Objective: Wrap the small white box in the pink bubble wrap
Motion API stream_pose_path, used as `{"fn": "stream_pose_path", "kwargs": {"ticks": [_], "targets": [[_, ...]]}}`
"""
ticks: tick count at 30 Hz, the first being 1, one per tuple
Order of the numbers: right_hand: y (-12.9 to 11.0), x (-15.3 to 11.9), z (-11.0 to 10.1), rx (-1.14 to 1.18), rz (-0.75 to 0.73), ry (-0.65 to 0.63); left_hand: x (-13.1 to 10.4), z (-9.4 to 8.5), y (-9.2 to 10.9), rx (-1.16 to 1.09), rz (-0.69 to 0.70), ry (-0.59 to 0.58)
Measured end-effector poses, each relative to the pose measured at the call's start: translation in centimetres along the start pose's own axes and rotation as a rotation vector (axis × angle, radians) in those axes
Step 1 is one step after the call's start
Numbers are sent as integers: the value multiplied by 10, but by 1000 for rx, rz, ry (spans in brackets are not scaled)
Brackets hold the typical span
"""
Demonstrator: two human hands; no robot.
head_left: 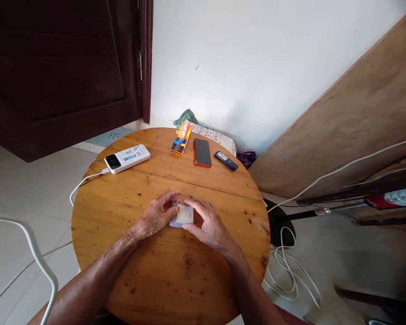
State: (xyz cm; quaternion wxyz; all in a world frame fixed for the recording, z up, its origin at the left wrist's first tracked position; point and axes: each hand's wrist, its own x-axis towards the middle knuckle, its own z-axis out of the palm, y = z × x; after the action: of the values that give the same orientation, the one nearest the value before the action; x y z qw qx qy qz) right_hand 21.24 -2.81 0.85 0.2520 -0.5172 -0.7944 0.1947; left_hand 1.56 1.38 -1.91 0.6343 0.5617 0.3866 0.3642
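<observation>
A small clear plastic case (182, 215) with a pale card inside lies on the round wooden table (128, 198), near its middle. My left hand (157, 216) grips the case from the left, thumb and fingers curled around its edge. My right hand (208, 225) holds it from the right, with the fingertips on its top and side. Part of the case is hidden under my fingers.
At the table's far side lie a white power bank (127, 158) with a white cable, an orange and blue tool (182, 139), a red phone (202, 152) and a dark remote (226, 160). White cables (291, 275) coil on the floor at right. A wooden board (352, 117) leans on the wall.
</observation>
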Motion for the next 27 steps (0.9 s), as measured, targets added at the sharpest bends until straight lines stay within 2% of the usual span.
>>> {"fn": "stream_pose_path", "kwargs": {"ticks": [4, 7, 13, 19, 24, 27], "targets": [[0, -5, 9, -13, -45, 129, 1, 1, 2, 26, 12, 31], [-2, -3, 15, -53, -83, 177, 2, 1, -1, 49, 28, 72], [2, -6, 16, -28, 4, 128, 6, -2, -8, 23, 34, 195], [17, -14, 1, 143, 113, 151, 6, -14, 0, -45, 10, 271], [19, -13, -1, 236, 130, 158, 4, -18, 7, -31, -20, 278], [18, -13, 3, 245, 129, 126, 2, -16, 9, -41, -52, 218]]}}
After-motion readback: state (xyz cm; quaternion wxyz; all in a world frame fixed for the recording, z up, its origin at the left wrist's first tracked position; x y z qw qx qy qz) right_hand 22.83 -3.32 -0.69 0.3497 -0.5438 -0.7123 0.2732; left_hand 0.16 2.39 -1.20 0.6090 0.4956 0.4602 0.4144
